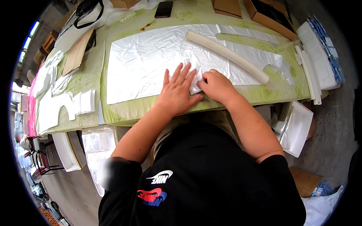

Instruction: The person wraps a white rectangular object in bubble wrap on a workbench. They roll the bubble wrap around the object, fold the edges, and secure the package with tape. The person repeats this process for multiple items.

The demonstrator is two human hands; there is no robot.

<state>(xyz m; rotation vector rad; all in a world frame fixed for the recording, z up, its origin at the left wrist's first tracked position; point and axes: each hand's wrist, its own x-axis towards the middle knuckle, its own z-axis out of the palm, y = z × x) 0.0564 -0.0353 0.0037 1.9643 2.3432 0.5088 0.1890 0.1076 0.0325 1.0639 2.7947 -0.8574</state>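
A thin, shiny white plastic apron [135, 71] lies spread on the table, wide at the left, with a long strip and a curved cut-out toward the right. My left hand [175, 90] rests flat on its near part, fingers spread. Just beside it, my right hand [217, 86] is closed, thumb and fingers pinched on the film near the front edge; the fingertips are partly hidden. A long cream tube [228, 56] lies slantwise across the apron, beyond my right hand.
A green patterned cloth covers the table [151, 107]. At the back are a phone [164, 9] and an open cardboard box [269, 19]. Folded white plastic pieces [85, 101] and cardboard [78, 52] lie left. White rolls [308, 75] stand right; a white bin [298, 130] sits below.
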